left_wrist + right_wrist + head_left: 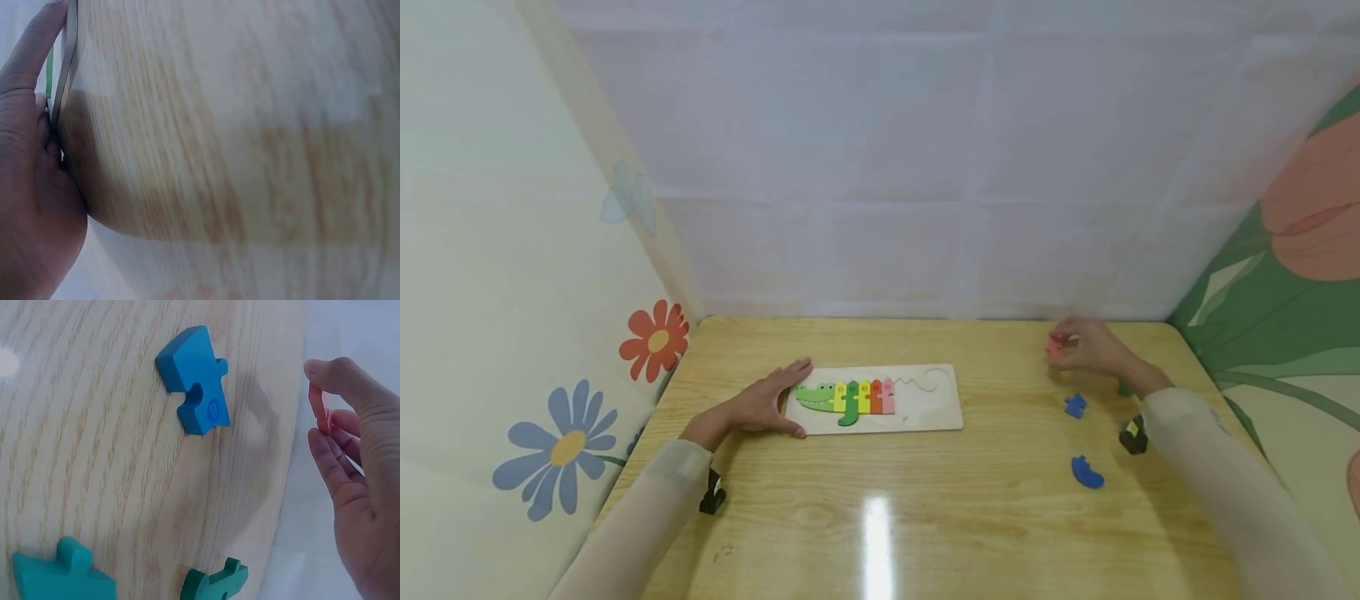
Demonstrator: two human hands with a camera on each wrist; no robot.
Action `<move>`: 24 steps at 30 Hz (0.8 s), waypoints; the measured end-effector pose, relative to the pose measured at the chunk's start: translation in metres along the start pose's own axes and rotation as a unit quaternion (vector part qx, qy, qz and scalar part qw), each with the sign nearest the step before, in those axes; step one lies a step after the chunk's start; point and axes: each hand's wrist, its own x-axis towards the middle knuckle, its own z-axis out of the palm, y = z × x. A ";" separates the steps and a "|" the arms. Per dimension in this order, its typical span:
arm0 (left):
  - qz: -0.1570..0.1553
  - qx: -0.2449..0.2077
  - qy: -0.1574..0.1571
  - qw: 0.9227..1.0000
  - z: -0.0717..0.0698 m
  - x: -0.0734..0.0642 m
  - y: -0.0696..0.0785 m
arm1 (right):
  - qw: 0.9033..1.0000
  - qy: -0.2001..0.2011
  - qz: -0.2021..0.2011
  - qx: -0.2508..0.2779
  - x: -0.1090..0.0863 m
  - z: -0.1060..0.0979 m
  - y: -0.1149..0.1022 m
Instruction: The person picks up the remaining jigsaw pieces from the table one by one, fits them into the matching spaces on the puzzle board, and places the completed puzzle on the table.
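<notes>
1. Head view gives you the whole layout: a light wooden puzzle board (942,417) lying flat on the table (977,517), left of the middle. The green crocodile head (815,399) and a row of coloured segments (865,397) fill its left part, and the rest of the crocodile is just an outline.

2. Left hand (763,404) sits at the board's left end, thumb and fingers spread wide, thumb at the near edge and fingers by the far one. The left wrist cam mostly gets wood grain, but it does show the board's edge side-on, right against the hand.

3. Right hand (1093,350) has a narrow pinch on a pink piece (1055,348), well apart from the board, over at the right. From the head view it's a small blob; the right wrist cam shows thumb on one side, fingers on the other, and the piece seen nearly edge-on.

4. That same wrist cam also lets you read an 8 on the blue piece (1076,406), way too small from above.

5. It catches a teal piece (65,575) and a green piece (215,581) too; from the head, only a bit of green peeks out by the right wrist.

6. The curved blue piece (1087,472), nearer the person, is head view only.
</notes>
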 end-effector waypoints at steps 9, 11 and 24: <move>0.003 0.003 0.000 1.000 0.000 0.000 -0.002 | 1.000 -0.004 -0.012 -0.006 0.000 0.004 -0.011; 0.003 0.003 0.000 1.000 0.000 0.000 -0.002 | 1.000 -0.007 -0.016 0.004 -0.001 0.005 -0.014; 0.006 0.006 0.001 1.000 0.000 -0.001 -0.001 | 0.998 -0.003 -0.056 0.020 0.003 0.014 -0.022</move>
